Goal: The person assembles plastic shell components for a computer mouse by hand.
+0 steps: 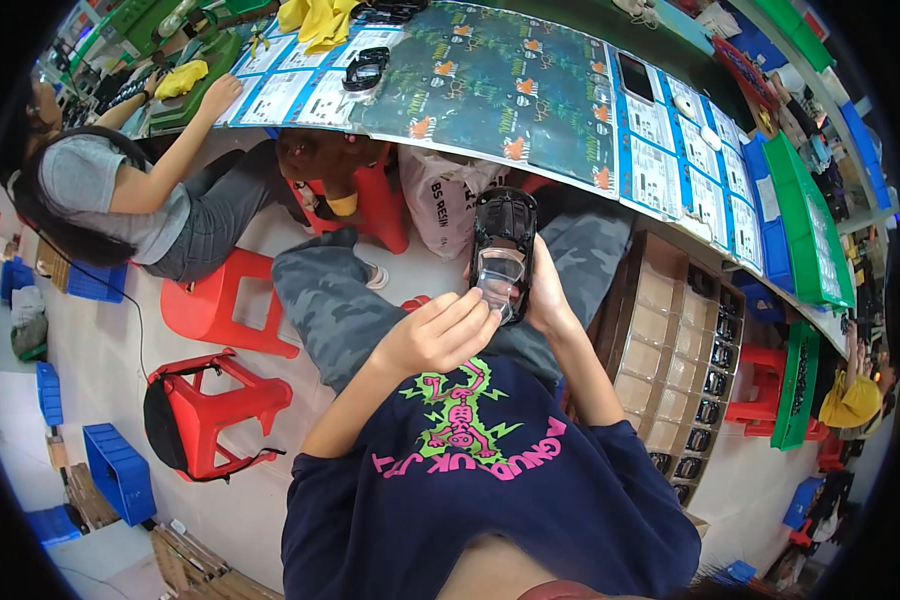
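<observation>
- Way off to the left of the grip, another person in a grey short-sleeved shirt (100, 190) sits on a red plastic stool (220, 300) with one hand flat on the long workbench covered in printed sheets (490, 80).
- Lower left, well away from the hands, there's a second red plastic stool with a black bag slung over it (205, 415), plus a blue plastic crate (120, 470) on the floor.
- The wearer's left hand (440, 335) comes in just left of the grip point, fingers curled and pinched on the clear plastic windscreen piece (500, 280), pressing it against the car.
- The thing itself, a black plastic toy car body (505, 230), sits right in the middle over the wearer's camouflage-trousered lap, nose pointing away toward the bench.
- The right hand (550, 295) is wrapped round the car's right side from behind, clamped on it so it's held steady.
- Just right of the grip, a brown cardboard tray with divided cells (670, 340) holds more dark car bodies along its far edge.
- Further right, green plastic bins (810, 240) line up beside the bench.
</observation>
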Action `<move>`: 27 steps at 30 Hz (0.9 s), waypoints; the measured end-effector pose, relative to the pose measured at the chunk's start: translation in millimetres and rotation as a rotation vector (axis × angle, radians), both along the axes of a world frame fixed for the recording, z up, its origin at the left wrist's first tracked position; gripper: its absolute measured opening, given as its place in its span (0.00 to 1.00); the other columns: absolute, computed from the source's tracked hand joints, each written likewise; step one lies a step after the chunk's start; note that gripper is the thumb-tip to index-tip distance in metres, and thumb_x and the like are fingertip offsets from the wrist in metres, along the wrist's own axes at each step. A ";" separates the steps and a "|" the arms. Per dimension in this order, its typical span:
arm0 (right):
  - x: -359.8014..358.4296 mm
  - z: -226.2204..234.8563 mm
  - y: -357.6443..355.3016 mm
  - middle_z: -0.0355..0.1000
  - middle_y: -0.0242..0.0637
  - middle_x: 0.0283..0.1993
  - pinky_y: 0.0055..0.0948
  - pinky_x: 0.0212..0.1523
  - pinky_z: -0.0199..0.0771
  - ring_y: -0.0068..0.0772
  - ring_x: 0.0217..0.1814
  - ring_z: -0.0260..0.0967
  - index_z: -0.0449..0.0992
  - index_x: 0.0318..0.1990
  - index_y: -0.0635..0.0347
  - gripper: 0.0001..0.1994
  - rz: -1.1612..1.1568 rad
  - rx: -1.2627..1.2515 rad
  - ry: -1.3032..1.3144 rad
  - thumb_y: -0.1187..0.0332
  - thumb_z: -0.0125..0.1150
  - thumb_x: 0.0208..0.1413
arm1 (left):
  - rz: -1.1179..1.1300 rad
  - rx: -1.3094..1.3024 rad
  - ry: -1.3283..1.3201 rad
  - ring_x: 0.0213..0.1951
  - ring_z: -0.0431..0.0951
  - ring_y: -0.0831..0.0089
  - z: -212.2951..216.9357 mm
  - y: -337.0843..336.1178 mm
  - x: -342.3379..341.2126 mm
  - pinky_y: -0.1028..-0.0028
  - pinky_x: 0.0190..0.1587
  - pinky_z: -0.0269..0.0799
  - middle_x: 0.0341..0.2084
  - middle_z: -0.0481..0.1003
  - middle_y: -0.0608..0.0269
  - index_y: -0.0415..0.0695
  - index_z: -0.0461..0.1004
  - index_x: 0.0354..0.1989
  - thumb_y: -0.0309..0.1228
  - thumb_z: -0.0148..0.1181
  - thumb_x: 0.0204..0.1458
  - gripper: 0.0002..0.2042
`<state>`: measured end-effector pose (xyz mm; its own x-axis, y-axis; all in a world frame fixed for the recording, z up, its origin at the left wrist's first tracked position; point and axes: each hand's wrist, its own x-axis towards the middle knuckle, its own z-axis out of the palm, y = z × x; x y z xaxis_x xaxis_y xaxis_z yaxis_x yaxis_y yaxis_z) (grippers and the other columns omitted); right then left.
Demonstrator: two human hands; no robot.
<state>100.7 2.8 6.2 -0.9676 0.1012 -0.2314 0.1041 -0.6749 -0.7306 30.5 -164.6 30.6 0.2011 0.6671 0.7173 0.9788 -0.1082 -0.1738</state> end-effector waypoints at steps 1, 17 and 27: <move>-2.5 -4.0 0.0 0.72 0.43 0.31 0.30 0.35 0.71 0.32 0.31 0.70 0.68 0.40 0.63 0.28 -0.009 0.001 -0.001 0.51 0.21 0.58 | -0.014 -0.010 0.005 0.37 0.74 0.70 -0.1 -0.7 -4.4 0.74 0.36 0.67 0.31 0.72 0.63 0.41 0.72 0.33 0.26 0.56 0.42 0.09; -35.0 4.9 -1.7 0.70 0.41 0.33 0.26 0.35 0.72 0.33 0.34 0.70 0.66 0.43 0.63 0.32 -0.403 0.155 -0.266 0.44 0.22 0.58 | -0.019 0.013 -0.074 0.34 0.74 0.73 -14.4 28.6 -43.9 0.77 0.33 0.64 0.27 0.73 0.66 0.44 0.75 0.34 0.26 0.56 0.41 0.09; -38.2 -6.8 14.9 0.70 0.41 0.34 0.31 0.36 0.72 0.34 0.33 0.70 0.66 0.42 0.64 0.28 -0.412 -0.046 -0.151 0.47 0.28 0.56 | -0.009 0.077 -0.160 0.32 0.74 0.74 -24.4 56.2 -55.2 0.77 0.31 0.63 0.25 0.72 0.67 0.44 0.76 0.32 0.24 0.59 0.37 0.10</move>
<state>62.5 17.7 -0.5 -0.8038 0.4578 -0.3799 -0.0774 -0.7136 -0.6962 -24.7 -108.3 6.2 0.0859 0.6079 0.7893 0.9937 -0.1090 -0.0241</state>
